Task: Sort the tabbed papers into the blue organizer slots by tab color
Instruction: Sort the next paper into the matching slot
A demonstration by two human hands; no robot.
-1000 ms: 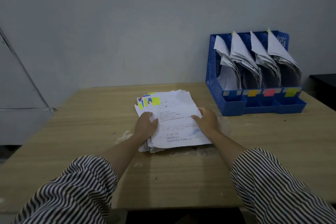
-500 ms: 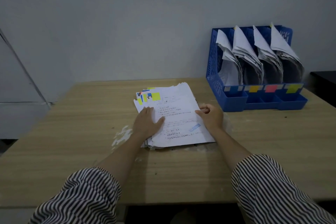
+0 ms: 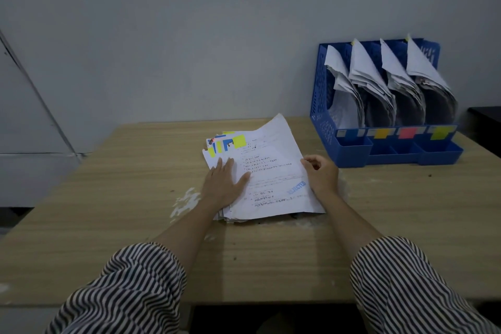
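A stack of white printed papers [image 3: 268, 187] lies in the middle of the wooden table [image 3: 108, 211], with yellow, blue and red tabs [image 3: 227, 142] fanned at its far left corner. My left hand [image 3: 223, 184] presses flat on the stack's left side. My right hand [image 3: 321, 175] pinches the right edge of the top sheet, whose far right corner is raised. The blue organizer [image 3: 322, 106] stands at the back right, its slots holding curled papers. Blue, orange, red and yellow labels [image 3: 406, 133] mark the slot fronts.
A grey wall runs behind the table. A dark surface [image 3: 485, 122] sits at the far right beyond the organizer. White scuffs [image 3: 187, 199] mark the tabletop left of the stack. My striped sleeves fill the near foreground.
My right hand has curled onto the top sheet's right edge and lifted it, so its far corner now stands up. My left hand has flattened further onto the stack.
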